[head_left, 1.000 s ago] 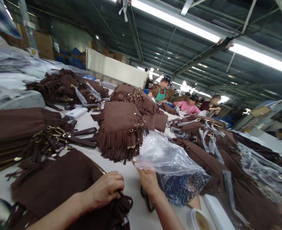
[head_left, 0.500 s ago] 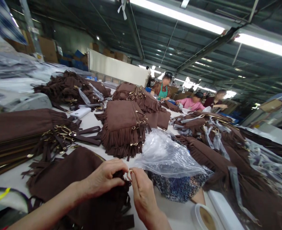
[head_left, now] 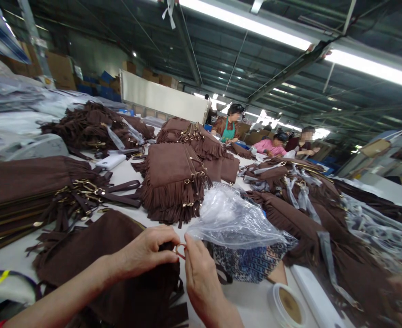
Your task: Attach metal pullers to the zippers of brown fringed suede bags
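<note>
Pinching a small metal ring [head_left: 180,250] between left hand [head_left: 146,250] and right hand [head_left: 201,278], fingertips pressed together at the edge of a brown fringed bag [head_left: 98,255] lying at 7 o'clock; clear plastic bag [head_left: 235,218] resting at 1 o'clock, tape roll [head_left: 288,305] at 4 o'clock.

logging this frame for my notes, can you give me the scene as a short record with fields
place: long white work table in a workshop
left hand: on a brown suede fringed bag, fingers pinching by a small metal ring
right hand: pinching the same ring
beside hands: clear crumpled plastic bag, white tape roll
further back: stacks of brown fringed bags
others: seated co-workers at the far end
</note>
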A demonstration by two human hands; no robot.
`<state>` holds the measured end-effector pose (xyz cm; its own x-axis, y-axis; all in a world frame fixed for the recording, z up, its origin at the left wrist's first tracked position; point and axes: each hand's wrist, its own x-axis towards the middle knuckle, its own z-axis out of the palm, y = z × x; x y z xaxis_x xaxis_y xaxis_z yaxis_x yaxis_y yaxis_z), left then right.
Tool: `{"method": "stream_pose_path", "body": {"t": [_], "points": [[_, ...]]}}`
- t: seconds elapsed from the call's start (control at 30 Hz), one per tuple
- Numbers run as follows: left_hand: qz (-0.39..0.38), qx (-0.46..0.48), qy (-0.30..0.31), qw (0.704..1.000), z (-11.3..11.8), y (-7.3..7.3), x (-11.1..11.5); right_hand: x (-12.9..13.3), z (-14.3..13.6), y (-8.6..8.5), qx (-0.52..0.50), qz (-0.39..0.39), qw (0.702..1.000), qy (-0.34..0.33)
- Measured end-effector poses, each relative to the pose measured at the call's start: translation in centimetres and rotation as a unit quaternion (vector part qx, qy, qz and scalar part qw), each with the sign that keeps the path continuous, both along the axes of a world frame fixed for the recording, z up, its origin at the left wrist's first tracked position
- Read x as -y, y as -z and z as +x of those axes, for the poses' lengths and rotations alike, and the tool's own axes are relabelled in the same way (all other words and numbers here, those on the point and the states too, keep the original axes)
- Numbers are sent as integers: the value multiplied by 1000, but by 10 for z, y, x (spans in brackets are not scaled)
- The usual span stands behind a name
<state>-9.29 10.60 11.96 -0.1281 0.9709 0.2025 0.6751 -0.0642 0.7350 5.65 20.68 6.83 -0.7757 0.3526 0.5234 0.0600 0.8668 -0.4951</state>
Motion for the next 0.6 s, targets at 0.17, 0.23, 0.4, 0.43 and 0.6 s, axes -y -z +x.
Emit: {"method": "stream_pose_path", "body": {"t": [0.17, 0.23, 0.4, 0.43, 0.6], "points": [[5, 24, -11, 1000, 0, 2, -4, 7, 3, -17, 29, -110, 993, -41], [18, 27, -14, 999, -1, 4, -5, 4, 7, -32, 92, -227, 964, -106], [39, 13, -6, 999, -2, 8, -5, -2, 9, -45, 131, -334, 923, -139], [42, 10, -4, 999, -2, 8, -5, -2, 8, -43, 132, -336, 923, -131], [47, -13, 10, 999, -2, 10, -5, 6, 3, -30, 126, -392, 906, -98]]}}
